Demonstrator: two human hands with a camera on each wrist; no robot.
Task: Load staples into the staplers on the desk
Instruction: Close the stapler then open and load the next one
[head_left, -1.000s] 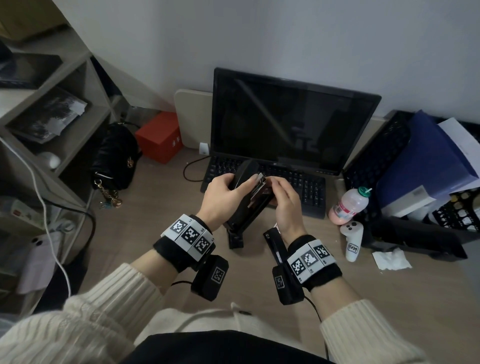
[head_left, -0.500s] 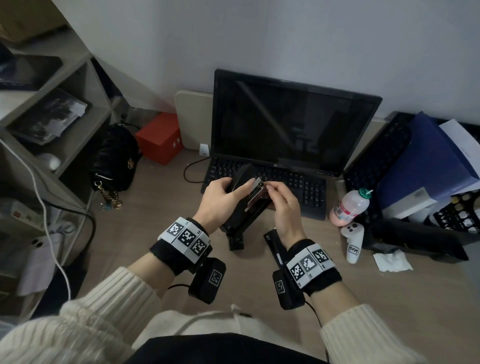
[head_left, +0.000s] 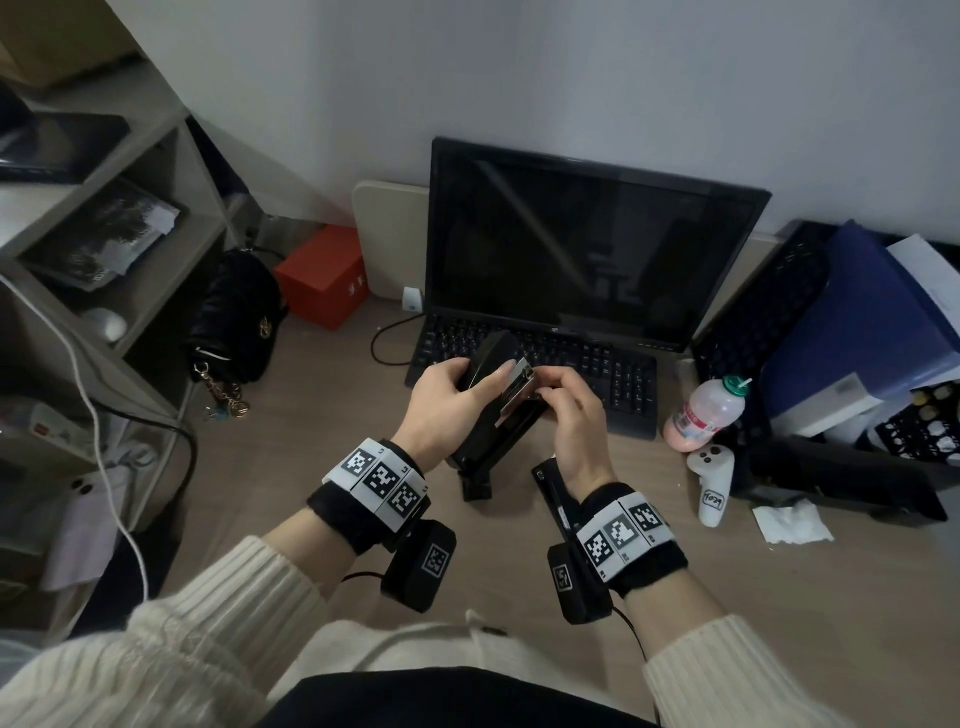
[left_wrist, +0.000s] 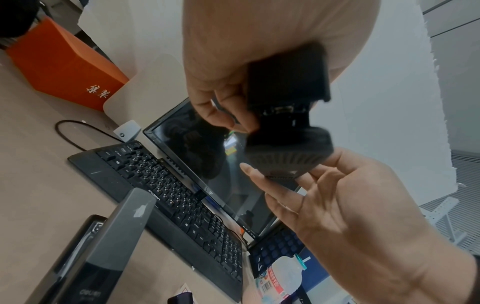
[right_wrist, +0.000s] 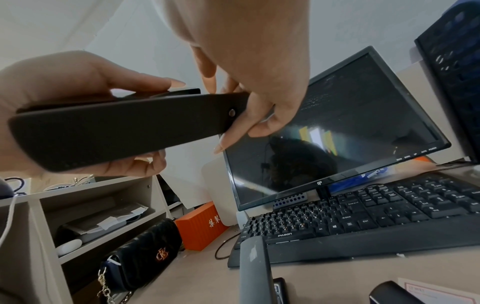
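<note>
Head view: opened black stapler (head_left: 488, 415) is being gripped by left hand (head_left: 441, 402); right hand (head_left: 574, 415) is pinching at its exposed magazine. Second stapler (head_left: 553, 493), below the grip on the counter (head_left: 779, 597), is being left unloaded.

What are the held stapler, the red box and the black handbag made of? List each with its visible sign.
Stapler: matte black body, likely plastic; bright reflective magazine looks like metal.
Red box: matte, sharp-edged, probably cardboard.
Black handbag: quilted sheen, gold clasp and chain; leather or imitation.
</note>
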